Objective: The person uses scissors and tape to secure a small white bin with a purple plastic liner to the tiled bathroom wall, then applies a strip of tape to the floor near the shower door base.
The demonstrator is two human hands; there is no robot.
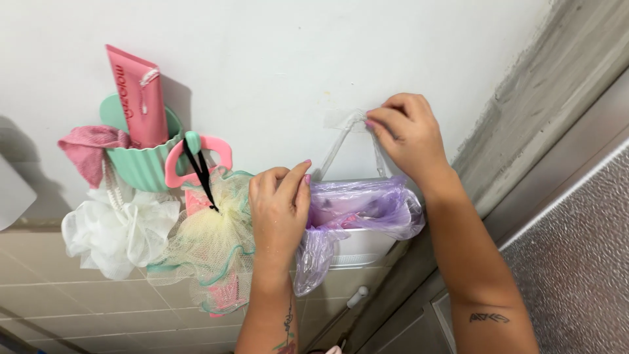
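Observation:
A small white bin [354, 249] lined with a purple plastic bag [367, 206] hangs on the white wall by a thin clear handle [337, 147]. My right hand [409, 134] pinches the top of that handle at a clear wall hook [341, 118]. My left hand [282, 206] grips the bin's left rim and the bag edge there. Both forearms reach up from below.
To the left hang a mint green cup holder [141, 164] with a pink tube [141, 98] and a pink cloth [88, 145], a pink hook [196, 157], a white bath pouf [114, 233] and a yellow one [209, 242]. A grey door frame [544, 98] runs along the right.

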